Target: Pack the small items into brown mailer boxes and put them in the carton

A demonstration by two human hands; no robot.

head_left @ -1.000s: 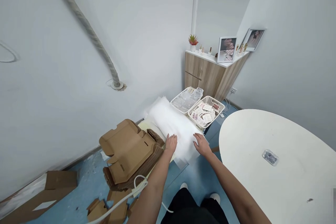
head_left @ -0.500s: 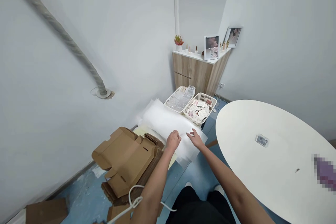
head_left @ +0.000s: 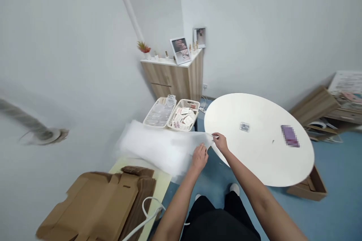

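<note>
A soft white foam sheet (head_left: 161,147) lies in a long, puffy layer across a pale yellow board (head_left: 161,184), and its near end lifts toward my hands. My right hand (head_left: 220,143) pinches the sheet's thin corner between fingertips, right beside the rim of a white oval table (head_left: 223,150). My left hand (head_left: 199,157) grips the sheet's edge a little lower. Behind the sheet stand a white basket of clear plastic pieces (head_left: 160,115) and a white basket of small printed packets (head_left: 183,115).
Flat brown cardboard box blanks (head_left: 98,205) lie at lower left, and a white cable (head_left: 149,214) crosses near my left forearm. A small clear pack (head_left: 244,127) and a blurred purple item (head_left: 290,136) sit on the table. A wooden cabinet (head_left: 169,79) stands against the wall.
My view has swung right, bringing more of the table into sight. My hands have lifted the sheet's near corner and drawn it out toward the table's rim.
</note>
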